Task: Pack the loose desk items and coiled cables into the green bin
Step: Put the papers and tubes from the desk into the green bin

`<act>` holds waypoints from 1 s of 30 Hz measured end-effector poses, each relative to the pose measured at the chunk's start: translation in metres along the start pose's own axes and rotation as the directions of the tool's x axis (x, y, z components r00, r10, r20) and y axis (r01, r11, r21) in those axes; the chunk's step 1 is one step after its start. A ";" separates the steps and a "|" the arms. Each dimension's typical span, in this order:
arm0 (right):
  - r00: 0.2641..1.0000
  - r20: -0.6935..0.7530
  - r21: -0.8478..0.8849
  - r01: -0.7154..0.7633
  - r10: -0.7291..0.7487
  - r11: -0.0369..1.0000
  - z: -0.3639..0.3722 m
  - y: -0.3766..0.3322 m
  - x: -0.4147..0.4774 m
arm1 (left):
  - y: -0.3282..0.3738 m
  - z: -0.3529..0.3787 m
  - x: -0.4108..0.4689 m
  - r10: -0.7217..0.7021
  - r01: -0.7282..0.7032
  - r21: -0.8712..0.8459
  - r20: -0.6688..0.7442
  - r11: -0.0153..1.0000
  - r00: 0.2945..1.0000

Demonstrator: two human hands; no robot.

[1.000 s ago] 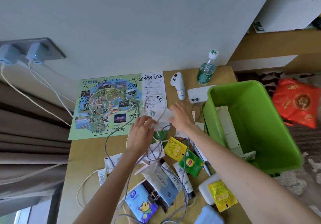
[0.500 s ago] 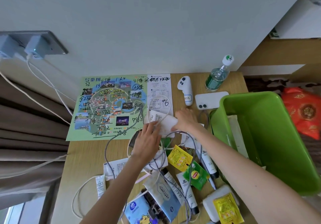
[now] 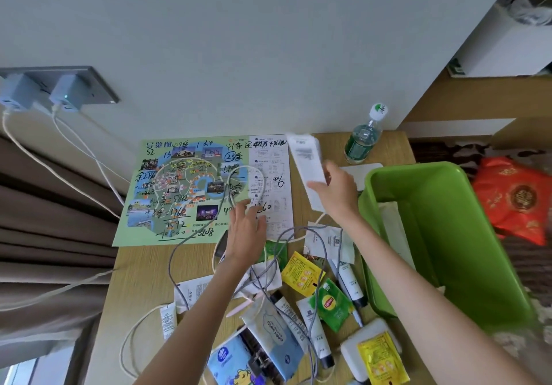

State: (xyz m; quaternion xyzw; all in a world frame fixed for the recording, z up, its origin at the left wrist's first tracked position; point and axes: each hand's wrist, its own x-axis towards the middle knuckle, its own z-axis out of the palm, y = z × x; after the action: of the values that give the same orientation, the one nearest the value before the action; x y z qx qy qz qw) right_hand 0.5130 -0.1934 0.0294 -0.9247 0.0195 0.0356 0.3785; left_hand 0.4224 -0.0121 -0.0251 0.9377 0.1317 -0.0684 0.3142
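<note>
My right hand (image 3: 334, 190) holds a long white paper slip (image 3: 307, 163) raised above the desk, just left of the green bin (image 3: 448, 235). The bin stands at the desk's right edge with some white paper inside. My left hand (image 3: 245, 232) hovers open with spread fingers over the tangle of grey and white cables (image 3: 268, 265). Below lie loose items: a yellow sachet (image 3: 301, 274), a green Lipton tea bag (image 3: 331, 304), white tubes (image 3: 316, 334), a blue tissue pack (image 3: 233, 360) and a white box with a yellow sachet (image 3: 376, 351).
A green map sheet (image 3: 179, 193) and a printed receipt page (image 3: 271, 181) lie flat on the desk by the wall. A water bottle (image 3: 364, 136) stands at the back. Chargers (image 3: 64, 94) sit in the wall socket, cords trailing. A red bag (image 3: 513, 199) lies right of the bin.
My right hand has lifted the white paper slip off the desk and carried it up and right towards the bin. My left hand let go of it and opened over the cables.
</note>
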 end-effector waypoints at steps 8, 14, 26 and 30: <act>0.994 -0.009 0.585 -0.085 0.112 0.807 -0.043 -0.019 -0.028 | 0.045 0.014 -0.002 0.193 -0.191 -0.049 0.049 0.980 0.980; 0.956 0.056 0.725 -0.238 0.288 0.646 -0.055 -0.007 -0.083 | 0.062 0.038 0.012 0.272 -0.288 0.066 0.182 0.955 0.945; 0.913 -0.055 0.683 -0.261 0.405 0.682 -0.029 0.013 -0.145 | 0.067 0.066 0.050 0.285 -0.409 0.252 0.411 0.877 0.866; 0.909 -0.073 0.626 -0.279 0.411 0.728 -0.023 0.016 -0.156 | 0.069 0.067 0.041 0.310 -0.437 0.305 0.386 0.846 0.869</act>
State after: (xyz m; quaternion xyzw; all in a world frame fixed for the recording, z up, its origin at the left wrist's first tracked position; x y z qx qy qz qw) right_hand 0.3572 -0.2190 0.0473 -0.7341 0.2416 0.0013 0.6347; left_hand 0.4784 -0.0970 -0.0475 0.9639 -0.1246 -0.1814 0.1498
